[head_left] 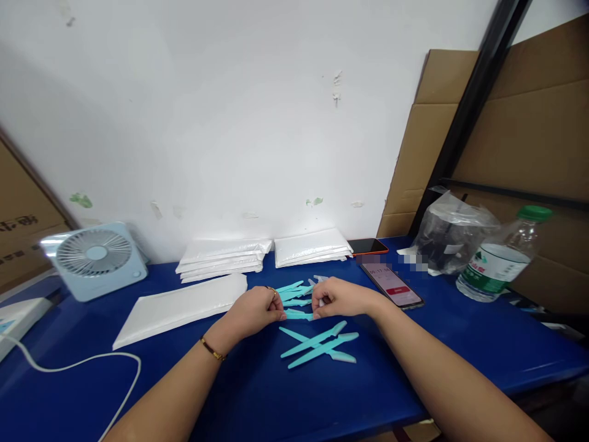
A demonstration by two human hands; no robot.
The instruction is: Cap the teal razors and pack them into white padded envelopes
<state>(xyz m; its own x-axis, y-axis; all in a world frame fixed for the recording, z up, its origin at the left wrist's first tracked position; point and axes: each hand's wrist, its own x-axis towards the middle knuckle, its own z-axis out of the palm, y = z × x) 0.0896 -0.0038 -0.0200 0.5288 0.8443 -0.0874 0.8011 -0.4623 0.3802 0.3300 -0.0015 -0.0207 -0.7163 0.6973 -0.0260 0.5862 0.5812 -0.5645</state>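
Observation:
A turquoise eyebrow razor (299, 315) is stretched between my two hands, just above the blue table or touching it; I cannot tell which. My left hand (257, 312) pinches its left end with thumb and fingertips. At the other end, my right hand (338, 297) is closed on it in the same way. Behind it lie several more turquoise razors (294, 288), partly covered by my hands. Nearer to me, 3 loose razors (317, 345) cross one another on the table. A white padded envelope (179, 310) lies flat to the left of my left hand.
Stacks of white envelopes (221, 255) (310, 247) lie along the wall. Two phones (391, 283) (368, 246) are behind my right hand. A water bottle (501, 261) and a bagged cup (453, 230) stand at right. At left are a small fan (96, 261) and a white cable (78, 359).

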